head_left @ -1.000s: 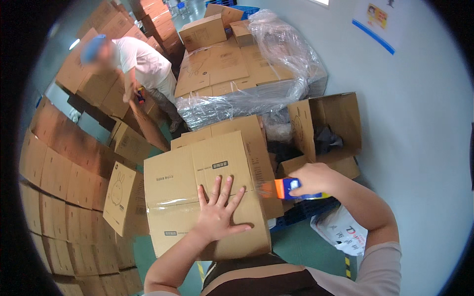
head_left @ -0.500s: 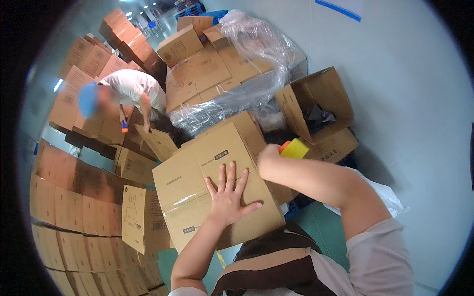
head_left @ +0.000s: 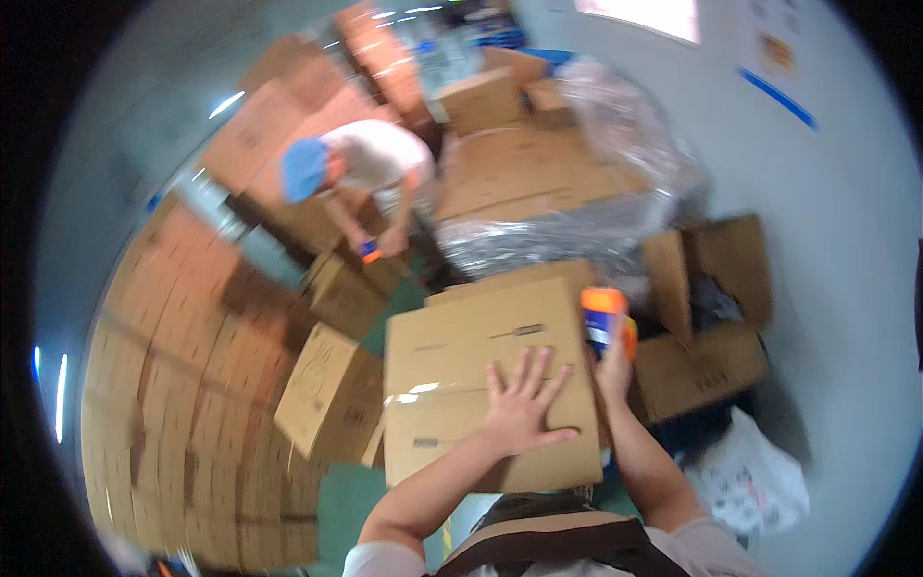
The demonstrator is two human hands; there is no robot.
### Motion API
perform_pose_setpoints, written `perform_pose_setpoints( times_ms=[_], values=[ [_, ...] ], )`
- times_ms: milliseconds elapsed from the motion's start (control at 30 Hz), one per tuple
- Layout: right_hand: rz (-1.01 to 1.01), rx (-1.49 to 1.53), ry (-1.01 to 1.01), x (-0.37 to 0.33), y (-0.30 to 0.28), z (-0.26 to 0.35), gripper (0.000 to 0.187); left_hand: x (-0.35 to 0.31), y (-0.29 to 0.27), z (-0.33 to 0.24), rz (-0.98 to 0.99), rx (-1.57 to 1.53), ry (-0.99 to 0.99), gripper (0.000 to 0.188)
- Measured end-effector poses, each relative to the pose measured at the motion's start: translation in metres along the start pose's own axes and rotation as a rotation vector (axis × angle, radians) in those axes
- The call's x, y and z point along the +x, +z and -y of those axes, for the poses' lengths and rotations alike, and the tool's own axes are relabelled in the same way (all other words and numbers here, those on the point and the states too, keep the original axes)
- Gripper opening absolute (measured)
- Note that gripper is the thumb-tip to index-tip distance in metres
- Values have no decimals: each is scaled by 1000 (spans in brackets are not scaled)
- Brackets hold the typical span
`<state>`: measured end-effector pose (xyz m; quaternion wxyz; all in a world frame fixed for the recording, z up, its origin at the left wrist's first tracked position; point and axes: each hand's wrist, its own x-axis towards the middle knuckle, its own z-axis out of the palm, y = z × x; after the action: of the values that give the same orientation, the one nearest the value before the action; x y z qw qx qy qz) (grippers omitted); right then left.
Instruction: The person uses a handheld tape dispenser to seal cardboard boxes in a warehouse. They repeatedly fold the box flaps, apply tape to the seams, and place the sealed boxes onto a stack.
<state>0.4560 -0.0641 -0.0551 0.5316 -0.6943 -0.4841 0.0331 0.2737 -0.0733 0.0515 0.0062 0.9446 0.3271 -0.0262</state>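
A large cardboard box [head_left: 452,370] stands in front of me with its top flaps closed. Shiny clear tape [head_left: 413,395] lies along the left part of its middle seam. My left hand [head_left: 522,415] rests flat on the top with its fingers spread. Beside the box's right edge, my right hand [head_left: 613,373] is wrapped round an orange and dark blue tape dispenser [head_left: 603,306], held upright. Motion blurs the dispenser, and whether its tape touches the box I cannot tell.
A co-worker [head_left: 380,159] bends over boxes at the upper left, holding a similar dispenser. Stacked cartons [head_left: 183,385] fill the left side. Behind my box is a plastic-wrapped pallet load [head_left: 538,173]. An open carton [head_left: 721,260] and a white bag [head_left: 755,476] are at right.
My view has turned, shifting the scene rightward. My right hand has swung the dispenser upright beside the box's right edge. My left hand stays flat on top. The co-worker's hands have come together.
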Motion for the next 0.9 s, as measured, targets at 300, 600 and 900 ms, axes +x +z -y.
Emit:
perform_pose_setpoints(
  times_ms=[300, 600, 900],
  values=[
    [410, 872, 580, -31, -24, -69, 40, -52, -8, 58, -414, -299, -331, 89],
    [596, 334, 165, -15, -31, 72, 28, -177, 46, 174, -363, -1064, -965, 79],
    [666, 325, -358, -56, 57, 273, 49, -407, -28, 187, -964, -1035, -1157, 65]
  ],
)
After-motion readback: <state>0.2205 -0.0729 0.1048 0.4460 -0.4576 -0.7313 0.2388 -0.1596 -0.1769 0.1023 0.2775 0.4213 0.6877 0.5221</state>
